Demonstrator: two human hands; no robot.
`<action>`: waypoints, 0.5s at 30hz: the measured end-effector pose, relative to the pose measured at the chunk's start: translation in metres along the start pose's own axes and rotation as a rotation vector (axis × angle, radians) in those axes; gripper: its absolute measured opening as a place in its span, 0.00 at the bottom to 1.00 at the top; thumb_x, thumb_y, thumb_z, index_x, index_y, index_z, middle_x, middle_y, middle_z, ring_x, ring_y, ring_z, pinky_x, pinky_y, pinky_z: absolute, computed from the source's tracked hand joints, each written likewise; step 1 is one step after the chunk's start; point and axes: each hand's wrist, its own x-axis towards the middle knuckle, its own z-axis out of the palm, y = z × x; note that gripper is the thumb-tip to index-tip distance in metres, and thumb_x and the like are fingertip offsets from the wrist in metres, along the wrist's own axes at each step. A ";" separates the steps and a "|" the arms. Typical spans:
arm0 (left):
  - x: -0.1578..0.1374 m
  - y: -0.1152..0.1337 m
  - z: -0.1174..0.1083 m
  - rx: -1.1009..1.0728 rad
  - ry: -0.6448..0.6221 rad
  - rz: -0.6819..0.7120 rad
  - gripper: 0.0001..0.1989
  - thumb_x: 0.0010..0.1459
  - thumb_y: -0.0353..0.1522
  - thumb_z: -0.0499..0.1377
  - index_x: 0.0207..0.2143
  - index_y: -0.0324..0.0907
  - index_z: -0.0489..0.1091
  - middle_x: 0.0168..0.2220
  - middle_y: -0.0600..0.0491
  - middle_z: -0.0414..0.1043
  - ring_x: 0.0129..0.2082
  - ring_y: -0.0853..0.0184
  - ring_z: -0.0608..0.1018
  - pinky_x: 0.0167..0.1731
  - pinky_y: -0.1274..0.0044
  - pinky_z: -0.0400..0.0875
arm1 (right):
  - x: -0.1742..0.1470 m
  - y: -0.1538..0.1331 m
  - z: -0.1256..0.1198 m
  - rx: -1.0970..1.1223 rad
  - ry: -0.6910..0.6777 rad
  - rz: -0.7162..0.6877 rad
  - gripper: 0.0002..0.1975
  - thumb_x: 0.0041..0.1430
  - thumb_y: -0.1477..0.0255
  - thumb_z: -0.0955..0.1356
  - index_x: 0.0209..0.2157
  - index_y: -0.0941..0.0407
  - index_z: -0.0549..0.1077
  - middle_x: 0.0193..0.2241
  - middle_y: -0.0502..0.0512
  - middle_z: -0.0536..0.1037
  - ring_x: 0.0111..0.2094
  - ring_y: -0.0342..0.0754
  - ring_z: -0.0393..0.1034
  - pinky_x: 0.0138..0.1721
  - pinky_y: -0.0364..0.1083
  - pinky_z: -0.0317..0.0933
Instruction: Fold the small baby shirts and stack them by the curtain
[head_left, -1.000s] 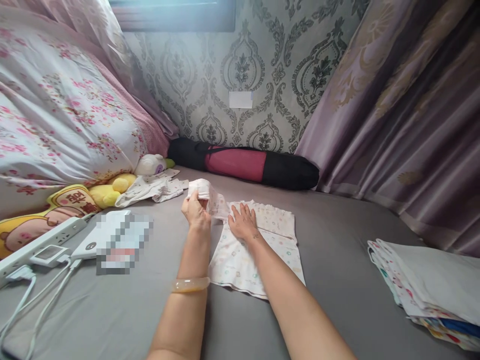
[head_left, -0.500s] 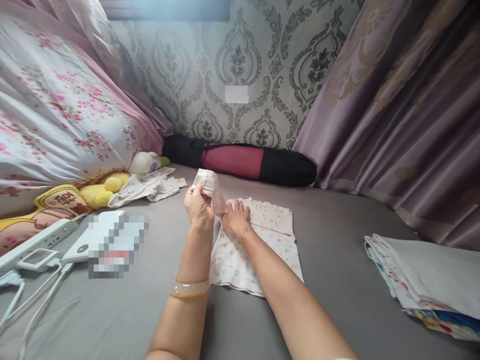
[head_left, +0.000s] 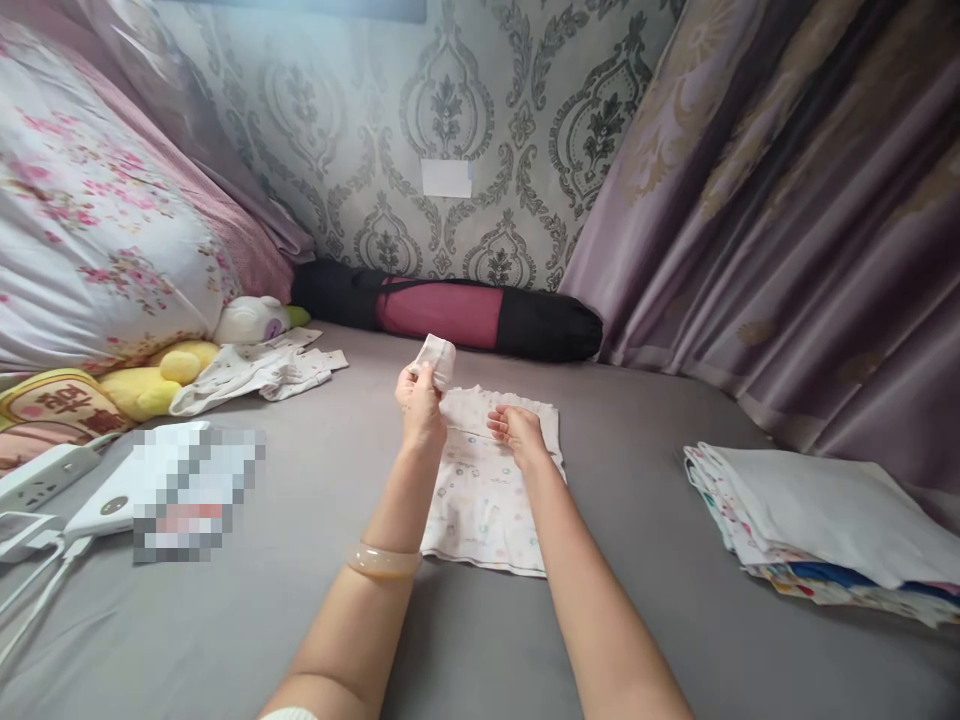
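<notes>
A small white garment with pale coloured prints lies flat on the grey bed sheet in front of me, one part folded across its far end. My left hand, a bangle on its wrist, pinches a raised sleeve-like end of the garment at the far left corner. Over the upper middle of the garment is my right hand, its fingers pointing left and slightly apart, holding nothing. Whether its fingertips touch the cloth I cannot tell.
A stack of folded clothes sits at the right. A black and red long bag lies along the wall. At left are a loose printed garment, a yellow plush toy, a power strip and a white power bank with cables.
My right hand has lifted off the garment's left side and moved right, its fingers now turned left. My left hand still grips the raised end. The camera view has shifted to the right.
</notes>
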 end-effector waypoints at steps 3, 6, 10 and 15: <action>-0.009 -0.020 0.001 0.084 -0.053 -0.009 0.06 0.56 0.34 0.58 0.35 0.42 0.67 0.31 0.56 0.71 0.31 0.71 0.75 0.35 0.79 0.69 | -0.004 0.004 -0.011 0.114 -0.030 0.064 0.07 0.58 0.77 0.62 0.36 0.60 0.70 0.33 0.57 0.80 0.29 0.42 0.76 0.31 0.40 0.68; -0.018 -0.039 -0.001 0.212 -0.093 -0.025 0.07 0.59 0.35 0.55 0.39 0.43 0.68 0.34 0.53 0.73 0.36 0.68 0.76 0.39 0.77 0.70 | -0.007 0.008 -0.014 0.187 -0.066 0.116 0.06 0.60 0.77 0.61 0.35 0.60 0.70 0.30 0.57 0.79 0.28 0.43 0.76 0.31 0.41 0.68; -0.033 -0.053 -0.004 0.425 -0.276 -0.026 0.12 0.62 0.38 0.54 0.42 0.43 0.71 0.43 0.48 0.75 0.48 0.61 0.75 0.50 0.70 0.68 | -0.008 0.008 -0.014 0.252 -0.117 0.178 0.12 0.66 0.72 0.58 0.38 0.61 0.70 0.30 0.60 0.79 0.28 0.45 0.75 0.33 0.43 0.69; -0.044 -0.055 -0.009 0.639 -0.488 -0.026 0.17 0.65 0.43 0.51 0.41 0.43 0.74 0.49 0.44 0.75 0.55 0.56 0.72 0.57 0.65 0.62 | -0.006 0.006 -0.016 0.309 -0.147 0.229 0.26 0.70 0.58 0.51 0.46 0.62 0.69 0.33 0.64 0.78 0.33 0.50 0.76 0.36 0.48 0.71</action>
